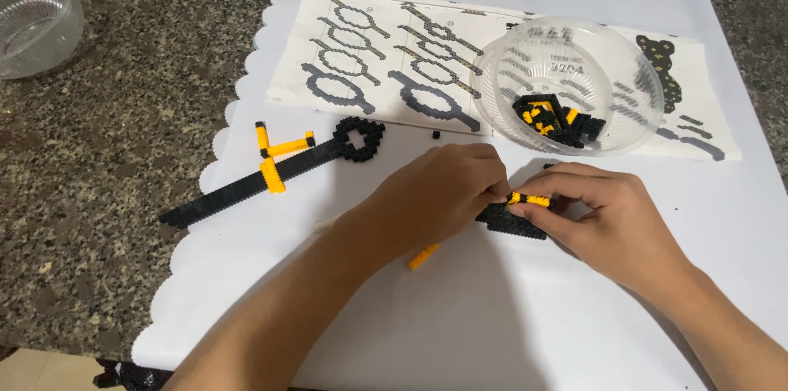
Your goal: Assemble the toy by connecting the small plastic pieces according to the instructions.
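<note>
Both hands meet at centre of the white paper mat (pixel 509 309). Left hand (pixel 435 194) and right hand (pixel 603 219) pinch, fingertips narrow, a small yellow-and-black brick strip (pixel 528 199) held just above a black brick slab (pixel 510 223). Loose yellow piece (pixel 423 256) lies near, below left hand. Finished black sword (pixel 279 171) lies left; clear bowl (pixel 574 83) of bricks sits far right on the instruction sheet (pixel 394 54).

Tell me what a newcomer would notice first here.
Probably both hands, left hand and right hand, pinching a small yellow-and-black brick piece at the white sheet's centre. Next, the long black sword at left and the clear bowl of bricks above.
</note>
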